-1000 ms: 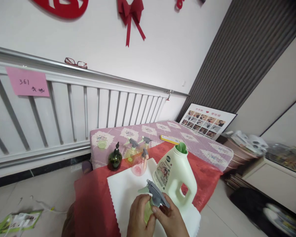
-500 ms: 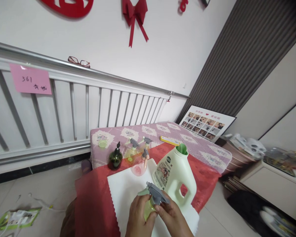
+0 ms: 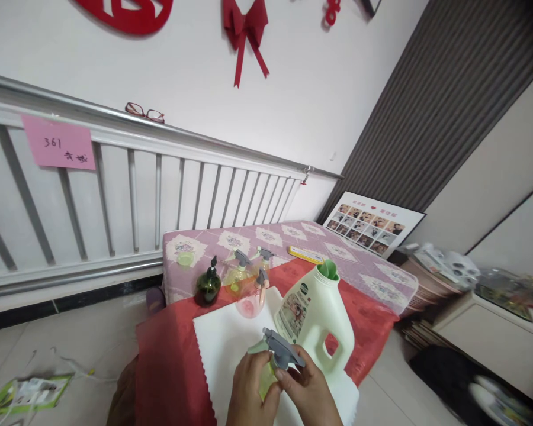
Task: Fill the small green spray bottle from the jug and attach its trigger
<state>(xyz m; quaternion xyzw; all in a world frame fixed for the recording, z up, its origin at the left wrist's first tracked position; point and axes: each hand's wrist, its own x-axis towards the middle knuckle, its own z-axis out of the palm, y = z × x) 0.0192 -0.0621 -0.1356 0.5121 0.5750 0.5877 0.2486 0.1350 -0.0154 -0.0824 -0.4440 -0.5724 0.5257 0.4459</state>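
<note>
Low in the view, both hands are on a small yellow-green spray bottle (image 3: 267,381) with a grey trigger head (image 3: 282,348). My left hand (image 3: 251,384) is wrapped round its body. The fingers and thumb of my right hand (image 3: 308,381) close on the collar under the grey head. Just beyond stands a large pale green jug (image 3: 313,313), its mouth uncapped with green inside. A pink spray bottle (image 3: 251,299) is at the white mat's far edge. Behind it stand a yellow spray bottle (image 3: 236,278) and another grey-headed one (image 3: 264,258). A dark green pump bottle (image 3: 208,286) is to the left.
A white scalloped mat (image 3: 217,343) lies over a red cloth (image 3: 169,355) on the table. Further back are a light green lid-like disc (image 3: 185,258) and a yellow box (image 3: 305,255). A white radiator (image 3: 182,183) lines the wall, with glasses (image 3: 144,112) on its top rail.
My right hand has shifted slightly on the collar of the spray bottle. The camera view has moved a little; the other bottles and the jug stay in place.
</note>
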